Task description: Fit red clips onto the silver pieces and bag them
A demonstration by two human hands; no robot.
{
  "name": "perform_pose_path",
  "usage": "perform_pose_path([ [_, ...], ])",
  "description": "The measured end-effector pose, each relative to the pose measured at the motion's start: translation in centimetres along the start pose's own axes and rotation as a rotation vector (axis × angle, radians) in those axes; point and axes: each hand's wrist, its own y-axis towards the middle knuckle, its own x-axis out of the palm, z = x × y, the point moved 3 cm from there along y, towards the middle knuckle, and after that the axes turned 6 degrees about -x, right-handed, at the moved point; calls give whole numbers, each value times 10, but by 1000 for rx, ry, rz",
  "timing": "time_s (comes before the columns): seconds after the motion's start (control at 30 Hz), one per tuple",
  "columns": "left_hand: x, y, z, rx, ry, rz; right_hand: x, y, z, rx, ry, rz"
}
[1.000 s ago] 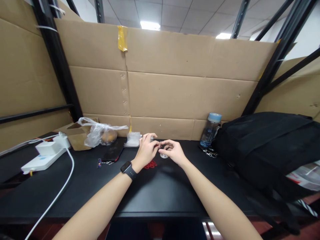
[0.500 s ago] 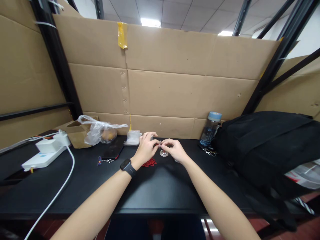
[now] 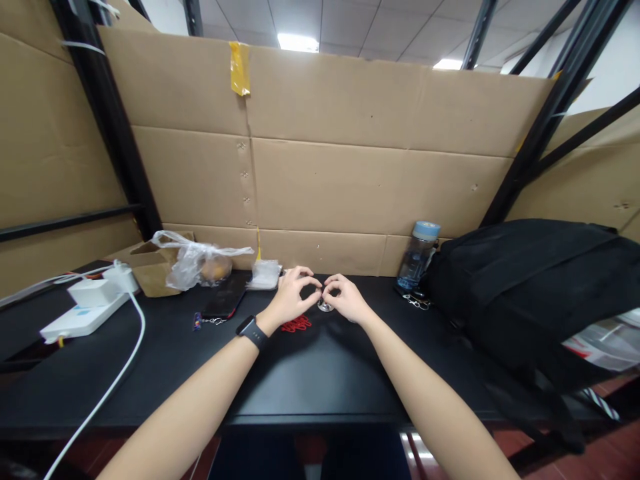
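Note:
My left hand (image 3: 295,293), with a dark watch on its wrist, has thumb and forefinger pinched together above the black table (image 3: 320,387). Facing it, my right hand (image 3: 345,297) makes a like pinch, the two sets of fingertips nearly meeting. Whatever lies between them is too small to make out. A small shiny round metal piece (image 3: 326,307) sits just under the fingertips, partly covered by my right hand. Below my left hand lies a bunch of red cord (image 3: 297,324), looped on the table.
At left are a power strip (image 3: 83,317), a phone (image 3: 223,300), a plastic bag (image 3: 200,263) and a clear packet (image 3: 265,274). A water bottle (image 3: 417,257) and a black backpack (image 3: 530,293) stand at right. Cardboard (image 3: 330,187) walls the back.
My fingers have shifted: both hands now form rounder pinches with fingertips closer together. The small thing seen between them before is now hidden. The view has moved slightly.

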Motion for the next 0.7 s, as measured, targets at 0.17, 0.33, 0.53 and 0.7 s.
perform_pose_path([
  [0.17, 12, -5, -5, -16, 95, -91, -5, 0, -5, 18, 16, 3],
  [0.33, 15, -4, -9, -25, 98, -113, -3, 1, -8, 33, 59, -24],
  [0.53, 11, -2, -11, -27, 134, -178, 1, -1, -4, -20, 26, -71],
  [0.7, 6, -1, -23, -53, 214, -202, 0, -7, 2, -47, -359, -194],
])
